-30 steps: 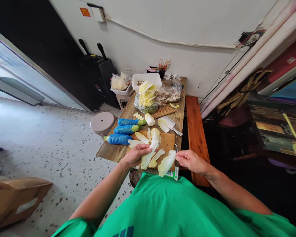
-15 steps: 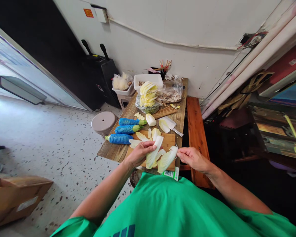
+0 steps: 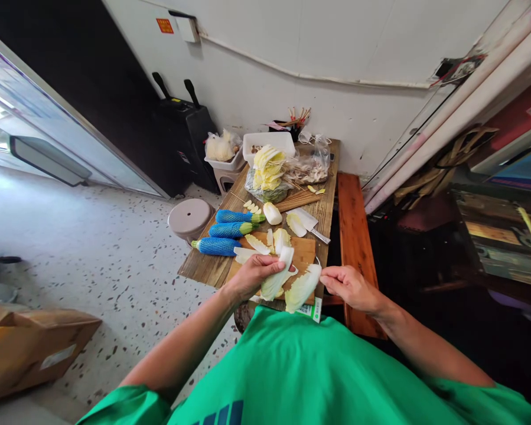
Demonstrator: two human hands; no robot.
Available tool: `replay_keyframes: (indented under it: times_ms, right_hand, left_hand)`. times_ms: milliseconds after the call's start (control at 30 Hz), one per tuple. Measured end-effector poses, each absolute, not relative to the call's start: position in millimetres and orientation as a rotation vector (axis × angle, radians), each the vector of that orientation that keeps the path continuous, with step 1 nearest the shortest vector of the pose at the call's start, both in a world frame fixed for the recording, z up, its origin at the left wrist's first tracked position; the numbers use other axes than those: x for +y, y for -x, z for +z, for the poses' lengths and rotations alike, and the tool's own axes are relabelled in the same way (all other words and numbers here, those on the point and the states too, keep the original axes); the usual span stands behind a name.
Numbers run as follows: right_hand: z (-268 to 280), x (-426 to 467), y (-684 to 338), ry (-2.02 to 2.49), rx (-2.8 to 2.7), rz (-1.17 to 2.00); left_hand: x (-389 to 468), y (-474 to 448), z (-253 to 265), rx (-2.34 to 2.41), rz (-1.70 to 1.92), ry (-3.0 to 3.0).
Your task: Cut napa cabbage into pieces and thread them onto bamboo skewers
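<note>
My left hand (image 3: 254, 276) is closed on a pale napa cabbage leaf (image 3: 274, 282), its white stem end pointing up and away from me. My right hand (image 3: 349, 286) pinches at the edge of a second cabbage leaf (image 3: 301, 289), which hangs to the left of the fingertips; whether a thin stick is in the pinch, I cannot tell. Both leaves are over the wooden cutting board (image 3: 307, 251). More loose leaves (image 3: 282, 238) lie on the board's far part. Beyond it, a cleaver (image 3: 308, 219) rests with another leaf against its blade, beside a small cabbage heart (image 3: 272, 213).
Blue-netted zucchini-like vegetables (image 3: 218, 246) lie on the left of the wooden table (image 3: 203, 271). Behind are bamboo skewers (image 3: 298, 200), a pile of cabbage leaves (image 3: 269, 168), a white tub (image 3: 269, 140) and a bagged heap (image 3: 312, 168). A stool (image 3: 189, 217) stands left, a bench (image 3: 356, 230) right.
The two held leaves are slightly farther apart, the left one shifted a little and tilted. The whole view has swung slightly, moving the scene to the right. Both hands keep their grip.
</note>
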State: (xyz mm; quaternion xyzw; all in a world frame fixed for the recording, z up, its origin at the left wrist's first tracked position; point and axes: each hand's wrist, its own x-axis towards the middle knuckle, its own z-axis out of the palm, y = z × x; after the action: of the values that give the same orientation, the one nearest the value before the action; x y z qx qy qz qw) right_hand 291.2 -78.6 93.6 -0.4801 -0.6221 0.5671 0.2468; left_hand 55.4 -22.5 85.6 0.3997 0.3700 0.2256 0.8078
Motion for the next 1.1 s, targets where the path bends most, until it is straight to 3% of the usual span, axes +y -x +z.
replay_keyframes:
  times_ms: [167,400,633,767,867,1100]
  right_hand:
    - [98.5,-77.4,-285.2,1.306,-1.741,1.472]
    - [100.2,-72.5,-285.9,1.317,-1.795,1.387]
    - [92.0,-61.8,-288.3,1.367,-1.741,1.390]
    - [92.6,-52.3,-308.5,1.435,-1.621,1.187]
    - [88.8,-53.2,-329.5,1.476,-1.515,1.137]
    - [61.5,-75.6,-359.0,1.515,-1.279,1.316]
  left_hand:
    - [-28.6,-68.7,86.2,0.819,0.434,-0.983]
    - [-22.7,-68.7,86.9,0.805,0.628,-1.084]
    - [-12.1,-67.5,72.9,0.850,0.485,-1.197]
    - [14.8,-58.4,32.8,1.084,0.629,-1.530]
    - [17.7,-55.8,-16.0,1.355,0.495,-1.694]
    - [-11.3,-90.4,-92.1,1.429,0.164,-1.842]
